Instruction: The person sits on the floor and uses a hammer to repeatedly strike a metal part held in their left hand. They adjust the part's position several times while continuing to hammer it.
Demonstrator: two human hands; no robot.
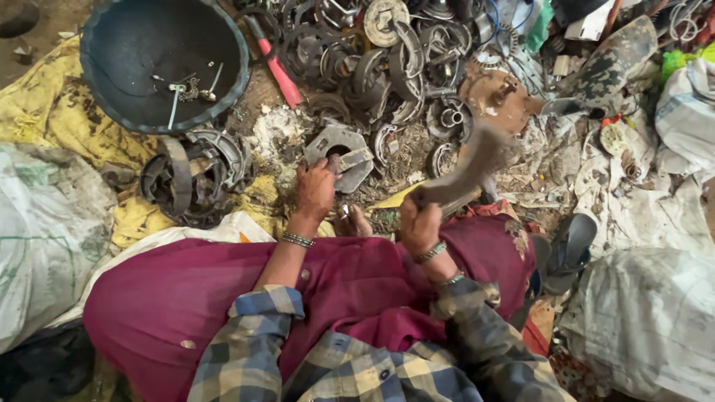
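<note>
I look down and see my left hand gripping the near edge of a flat grey metal plate with a hole in it. The plate lies on the dirty ground, right in front of my knees. My right hand is closed tight around the handle of a hammer. The hammer is blurry and lifted up, off to the right of the plate and not touching it.

There is only a small open patch of ground around the plate. Just behind it sits a big heap of scrap metal rings, and the plate's far edge is close to them. To the left lies a round dark metal drum part, near the plate but apart from it. Farther back on the left is a big black bowl with a red-handled tool beside its rim. White sacks close in on both sides, and my purple cloth covers my lap.
</note>
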